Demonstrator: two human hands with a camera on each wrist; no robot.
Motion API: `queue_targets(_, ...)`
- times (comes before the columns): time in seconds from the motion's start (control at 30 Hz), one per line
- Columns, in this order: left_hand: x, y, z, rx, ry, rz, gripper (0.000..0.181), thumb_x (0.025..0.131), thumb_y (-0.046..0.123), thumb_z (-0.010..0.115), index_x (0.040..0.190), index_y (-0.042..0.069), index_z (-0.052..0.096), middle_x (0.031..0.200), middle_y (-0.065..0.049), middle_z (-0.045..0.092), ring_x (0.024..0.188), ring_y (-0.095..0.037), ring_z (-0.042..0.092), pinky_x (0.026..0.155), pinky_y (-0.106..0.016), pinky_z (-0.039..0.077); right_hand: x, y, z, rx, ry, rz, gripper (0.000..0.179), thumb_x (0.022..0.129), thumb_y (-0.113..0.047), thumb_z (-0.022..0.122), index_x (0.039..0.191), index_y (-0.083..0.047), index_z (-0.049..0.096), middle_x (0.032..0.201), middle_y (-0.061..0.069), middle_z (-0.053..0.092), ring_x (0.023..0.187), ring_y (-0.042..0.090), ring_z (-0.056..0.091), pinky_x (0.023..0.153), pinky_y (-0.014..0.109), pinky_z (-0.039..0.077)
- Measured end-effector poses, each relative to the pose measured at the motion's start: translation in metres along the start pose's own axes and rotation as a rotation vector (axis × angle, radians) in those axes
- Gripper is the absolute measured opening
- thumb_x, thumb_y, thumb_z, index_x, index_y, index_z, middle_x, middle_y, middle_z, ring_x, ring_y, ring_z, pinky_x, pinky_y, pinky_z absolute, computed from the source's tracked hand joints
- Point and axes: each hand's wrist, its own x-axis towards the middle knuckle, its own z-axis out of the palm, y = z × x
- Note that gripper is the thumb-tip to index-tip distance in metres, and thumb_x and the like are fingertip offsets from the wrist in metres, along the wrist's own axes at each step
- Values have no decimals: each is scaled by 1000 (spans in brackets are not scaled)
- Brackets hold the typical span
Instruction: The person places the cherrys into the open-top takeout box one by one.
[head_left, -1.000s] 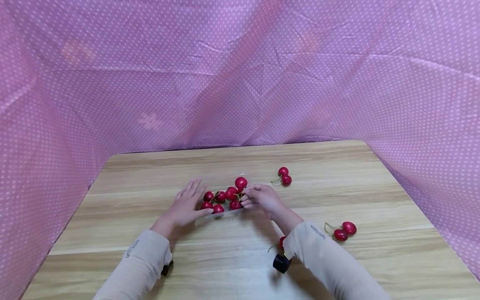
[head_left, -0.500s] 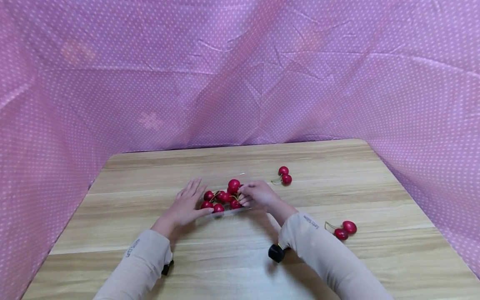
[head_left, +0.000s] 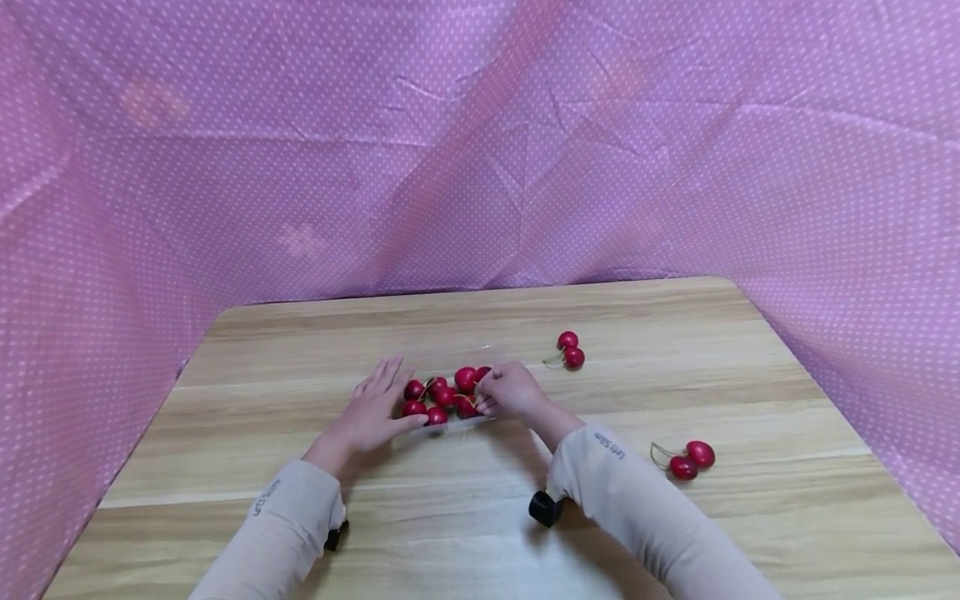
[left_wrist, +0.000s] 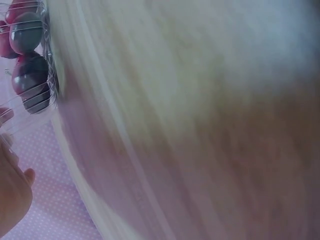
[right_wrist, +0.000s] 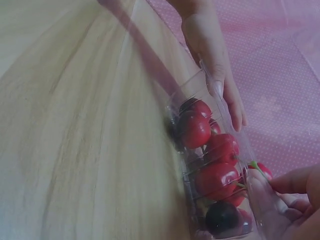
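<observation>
A clear plastic box (right_wrist: 187, 87) with several red cherries (head_left: 445, 396) inside stands mid-table in the head view. My left hand (head_left: 371, 412) rests against its left end, fingers straight and thumb along the front rim. At the right end, my right hand (head_left: 512, 390) has its fingertips at the rim. In the right wrist view, thumb and forefinger pinch a green cherry stem (right_wrist: 257, 167), and a red cherry (right_wrist: 266, 173) shows just behind it. The left wrist view catches only the box's corner, with cherries (left_wrist: 30, 75) behind the ribbed wall.
Two stemmed cherries (head_left: 572, 350) lie to the box's back right. Another stemmed pair (head_left: 692, 461) lies beside the right sleeve (head_left: 622, 483). Pink dotted cloth (head_left: 480, 167) hangs around the back and sides of the wooden table (head_left: 315, 342).
My right hand has shifted a little left, and the topmost cherry has sunk left into the box. A cherry by the right sleeve is now hidden. The left hand has stayed put.
</observation>
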Motion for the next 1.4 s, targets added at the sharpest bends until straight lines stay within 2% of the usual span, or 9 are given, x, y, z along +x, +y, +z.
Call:
queue_targets(0.17, 1, 1, -1, -3, -2, -5, 82, 78, 60, 43, 138, 10, 17, 144, -4, -8, 129, -25, -8, 100, -51, 5, -1, -3, 2, -29, 37, 7, 16, 80, 4, 46, 81, 15, 57, 55, 9, 56, 43, 12, 53, 53, 31, 51)
queue_targets(0.43, 0, 3, -1, -2, -4, -5, 81, 79, 59, 43, 138, 9, 17, 144, -6, -6, 129, -27, -6, 100, -51, 5, -1, 0, 3, -27, 73, -13, 15, 79, 5, 46, 80, 14, 58, 54, 10, 56, 42, 11, 53, 50, 28, 51)
queue_targets(0.63, 2, 2, -2, 0, -4, -5, 81, 80, 59, 42, 138, 10, 17, 144, -5, -7, 128, -23, -10, 100, -50, 5, -1, 0, 3, 6, 161, -58, 16, 79, 5, 46, 82, 13, 59, 65, 20, 59, 47, 15, 56, 53, 28, 51)
queue_targets(0.73, 2, 1, -2, 10, -4, -8, 81, 80, 59, 42, 138, 10, 17, 144, -4, -7, 128, -23, -11, 100, -49, 5, -1, -1, 2, 20, 172, -72, 16, 79, 4, 45, 84, 13, 58, 70, 23, 60, 53, 21, 59, 56, 29, 51)
queue_targets(0.87, 2, 1, -2, 12, -6, -3, 82, 80, 59, 42, 138, 9, 16, 143, -5, -7, 128, -26, -9, 100, -49, 5, -1, -2, -2, 9, 120, -73, 16, 80, 3, 46, 84, 13, 58, 71, 23, 60, 60, 26, 61, 56, 30, 51)
queue_targets(1.07, 3, 3, -1, 30, -10, 8, 83, 79, 62, 40, 139, 9, 15, 143, -7, -6, 129, -29, -4, 100, -49, 5, -1, -5, -16, 36, 13, -103, 20, 81, 2, 45, 89, 17, 55, 75, 29, 60, 58, 25, 61, 57, 33, 52)
queue_targets(1.27, 5, 3, -3, 40, -9, 8, 82, 79, 61, 40, 138, 9, 17, 143, -8, -5, 129, -29, -3, 100, -50, 6, -2, -7, -27, 15, -40, -90, 22, 84, 0, 45, 95, 16, 52, 84, 30, 59, 65, 27, 62, 62, 34, 51)
queue_targets(1.4, 6, 2, -3, 41, -15, 9, 82, 79, 61, 41, 138, 8, 17, 143, -8, -5, 129, -30, -4, 100, -50, 6, -4, -6, -31, 40, -65, -81, 22, 84, 0, 44, 96, 17, 51, 85, 30, 59, 62, 22, 61, 62, 33, 51)
